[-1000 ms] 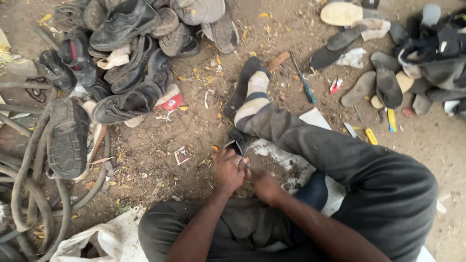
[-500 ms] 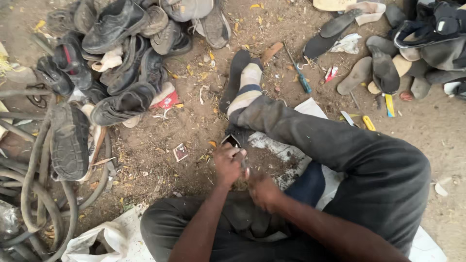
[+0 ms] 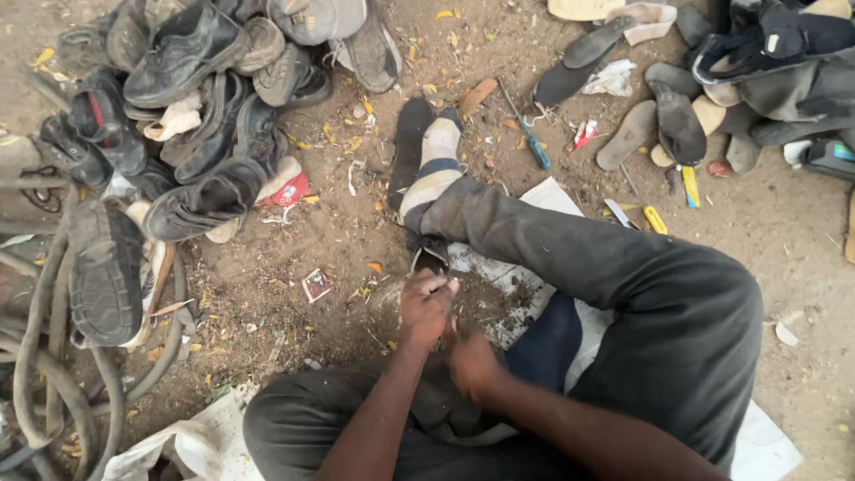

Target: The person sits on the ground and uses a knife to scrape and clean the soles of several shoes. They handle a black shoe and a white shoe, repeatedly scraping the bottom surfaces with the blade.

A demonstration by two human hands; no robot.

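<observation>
From my remote seat I take the bent right leg in dark trousers (image 3: 641, 294) as my landmark; it crosses the middle of the view, its striped sock (image 3: 434, 169) pointing up toward the far ground. The dirt floor (image 3: 338, 240) spreads all around it; well to the left of the leg lies a big heap of worn dark shoes (image 3: 187, 98), and left of that again a tangle of rubber hoses (image 3: 53, 374). Beyond the leg to the upper right I see a scatter of loose soles (image 3: 659, 125) and more footwear; a white sheet (image 3: 766, 436) lies under the leg and shows at its lower right. A dark sole (image 3: 411, 151) lies just beside the sock, on its left; a blue-handled screwdriver (image 3: 527, 134) lies on the dirt above the leg, and a yellow cutter (image 3: 655, 219) near the knee.

Just left of the shin, the left hand (image 3: 426, 307) has its grip curled tight on a small dark shoe part (image 3: 431, 258) that rests against the trouser leg below the sock; the right hand (image 3: 472, 361) sits just below and beside the left, fingers bent inward, but I cannot tell whether its grip holds anything; the two hands are nearly touching. A small printed scrap (image 3: 315, 285) lies on the dirt left of the hands.
</observation>
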